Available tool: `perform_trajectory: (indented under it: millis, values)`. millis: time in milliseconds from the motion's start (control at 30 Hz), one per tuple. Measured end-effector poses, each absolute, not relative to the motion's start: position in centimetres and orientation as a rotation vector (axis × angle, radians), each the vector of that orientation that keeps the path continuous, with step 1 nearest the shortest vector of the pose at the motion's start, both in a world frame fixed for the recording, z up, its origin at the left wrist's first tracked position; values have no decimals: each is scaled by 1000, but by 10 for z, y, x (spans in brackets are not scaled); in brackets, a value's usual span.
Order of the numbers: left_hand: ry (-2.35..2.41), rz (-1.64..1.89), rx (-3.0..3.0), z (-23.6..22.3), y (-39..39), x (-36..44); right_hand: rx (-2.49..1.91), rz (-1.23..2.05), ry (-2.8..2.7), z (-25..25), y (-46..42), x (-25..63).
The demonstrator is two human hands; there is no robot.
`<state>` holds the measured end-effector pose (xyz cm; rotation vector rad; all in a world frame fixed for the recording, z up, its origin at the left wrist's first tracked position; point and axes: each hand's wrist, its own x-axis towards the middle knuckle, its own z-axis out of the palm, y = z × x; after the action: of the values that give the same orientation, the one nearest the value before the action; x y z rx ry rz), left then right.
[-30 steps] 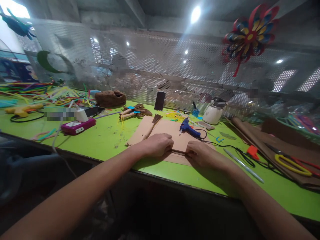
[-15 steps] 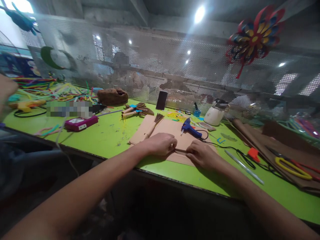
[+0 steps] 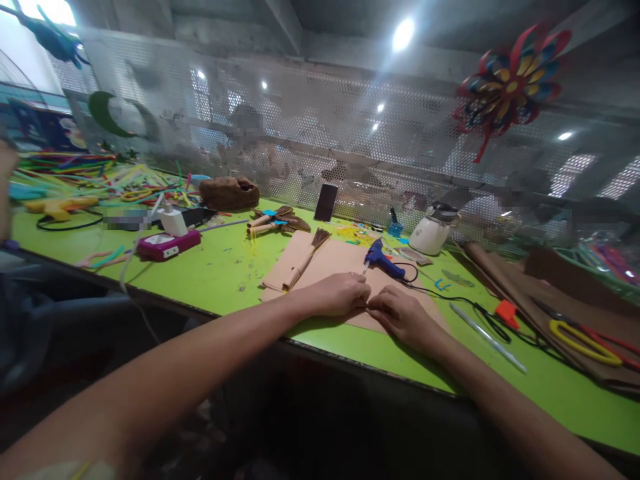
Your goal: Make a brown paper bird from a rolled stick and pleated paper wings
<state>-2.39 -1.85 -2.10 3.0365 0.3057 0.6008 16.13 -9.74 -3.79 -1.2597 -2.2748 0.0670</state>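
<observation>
Brown paper is lying flat; left hand and right hand are pinching a thin strip over it. Just beyond, a glue gun is resting.

Looks like craft workshop. Green table as bench; on it, blue glue gun. At glue gun's nozzle: tan paper. Left of glue gun: heap of coloured strands, power strip. Right of it: pen, yellow-handled scissors. Beyond it: yellow scraps, perforated screen. High beyond it: flower ornament, bright lamp, concrete beam.
</observation>
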Motion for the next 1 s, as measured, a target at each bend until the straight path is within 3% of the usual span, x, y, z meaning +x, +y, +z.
perform_trajectory:
  millis: [333,1000]
  values:
    - [471,524,2880,-26,-11,-26,-1381,317,-2134,-34,-100,179]
    - [306,615,2951,-25,-19,-18,-1263,280,-2147,-35,-98,179]
